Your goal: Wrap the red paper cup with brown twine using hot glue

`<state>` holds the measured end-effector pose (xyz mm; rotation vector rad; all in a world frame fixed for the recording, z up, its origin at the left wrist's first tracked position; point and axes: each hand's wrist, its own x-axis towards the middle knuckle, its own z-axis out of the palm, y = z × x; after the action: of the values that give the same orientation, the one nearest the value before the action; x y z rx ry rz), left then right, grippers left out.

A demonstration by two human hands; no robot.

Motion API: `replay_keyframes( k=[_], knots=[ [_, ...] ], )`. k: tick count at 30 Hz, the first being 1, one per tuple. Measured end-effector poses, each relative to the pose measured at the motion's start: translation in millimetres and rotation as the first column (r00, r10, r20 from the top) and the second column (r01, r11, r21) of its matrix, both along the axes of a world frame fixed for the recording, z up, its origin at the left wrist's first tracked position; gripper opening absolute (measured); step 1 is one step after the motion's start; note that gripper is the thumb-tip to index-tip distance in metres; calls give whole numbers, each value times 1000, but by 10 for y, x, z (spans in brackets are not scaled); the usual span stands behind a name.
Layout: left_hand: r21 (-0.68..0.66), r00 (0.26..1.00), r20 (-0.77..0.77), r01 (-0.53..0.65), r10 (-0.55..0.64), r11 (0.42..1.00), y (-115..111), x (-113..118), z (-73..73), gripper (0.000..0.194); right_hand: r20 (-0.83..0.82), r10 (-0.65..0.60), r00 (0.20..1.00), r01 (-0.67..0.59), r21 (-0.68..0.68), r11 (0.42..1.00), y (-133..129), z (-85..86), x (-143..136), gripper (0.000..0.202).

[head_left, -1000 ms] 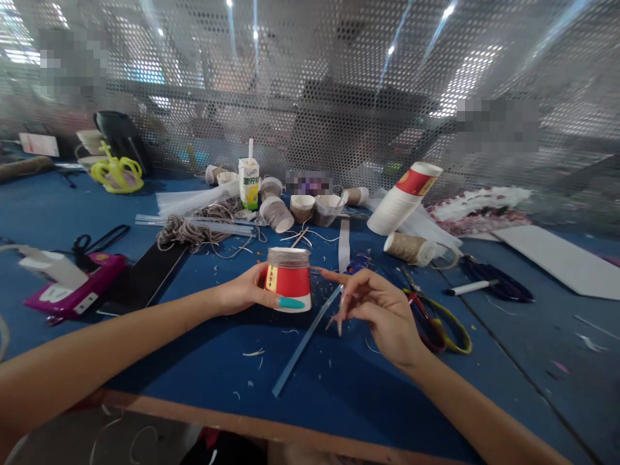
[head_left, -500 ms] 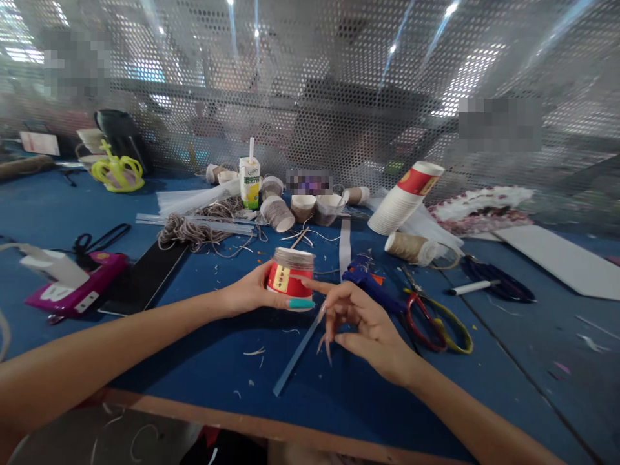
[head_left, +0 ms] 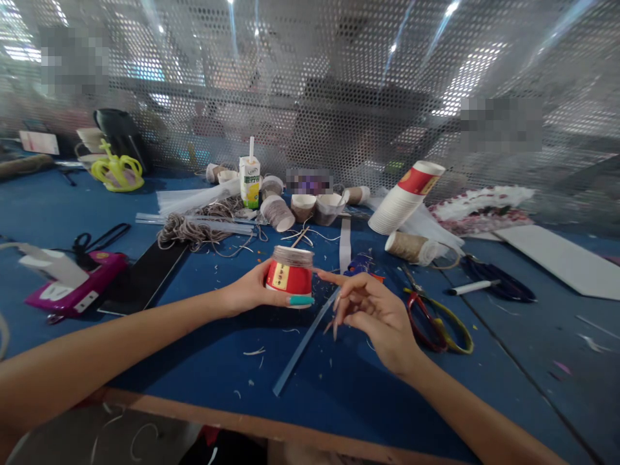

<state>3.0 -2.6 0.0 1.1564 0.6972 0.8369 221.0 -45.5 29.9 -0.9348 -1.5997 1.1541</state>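
1. A grey perforated metal screen (head_left: 203, 129) spans the top of your frame.
2. Your blue tabletop (head_left: 349, 403) fills most of the rest.
3. Your right hand (head_left: 378, 316), right of centre, has its index finger stretched to the cup's right edge, the other fingers loosely curled; you cannot tell whether it grips any twine.
4. Your left hand (head_left: 252, 289), near centre, is closed around the cup, thumb across its front.
5. A tilted stack of white paper cups (head_left: 394, 210) leans at right of centre, its top cup red.
6. A tangled grey-brown twine pile (head_left: 194, 234) lies left of centre.
7. Scissors with red and yellow handles (head_left: 440, 328) lie right of your right hand.
8. The red-and-white paper cup (head_left: 301, 281), grey-brown twine wound around its upper part, is at centre, in your left hand.
9. A narrow translucent stick (head_left: 307, 342) lies slantwise below centre.
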Motion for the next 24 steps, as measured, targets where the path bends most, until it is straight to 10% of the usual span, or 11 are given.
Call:
replay_keyframes(
  k=[6, 15, 24],
  knots=[
    [-25, 1000, -4, -17, 17, 1000, 17, -7, -60, 70, 16, -183, 983, 178, 165, 970, 19, -54, 54, 24],
    [-25, 1000, 31, 3, -2, 1000, -64, 40, 18, 66, 349, 109, 931, -224, 308, 925, -106, -26, -15, 35],
    [-13, 999, 0, -41, 41, 999, -54, 47, -2, 66, 383, -43, 923, -121, 394, 911, -77, -75, 0, 32]
  ],
)
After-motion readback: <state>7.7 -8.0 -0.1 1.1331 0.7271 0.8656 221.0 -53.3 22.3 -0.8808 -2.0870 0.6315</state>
